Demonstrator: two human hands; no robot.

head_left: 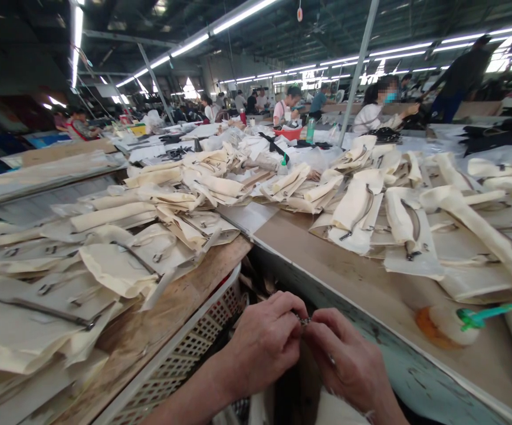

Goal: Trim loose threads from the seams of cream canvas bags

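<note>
My left hand (267, 336) and my right hand (347, 348) are close together above the gap between two tables. The fingers of both pinch a small dark, shiny piece (302, 320) that looks like part of a zipper; most of it is hidden by the fingertips. Below my right hand lies a pale piece of fabric (338, 409), at the bottom edge of the view. Left of my left forearm stands a white plastic basket (194, 336) with a lattice side, its contents mostly out of sight.
Cream fabric pieces with dark zippers (114, 260) cover the left wooden table (167, 313). More such pieces (357, 206) are heaped on the right table (318, 248). A bottle with orange liquid and a green nozzle (448, 326) sits near my right hand. Several people work farther back.
</note>
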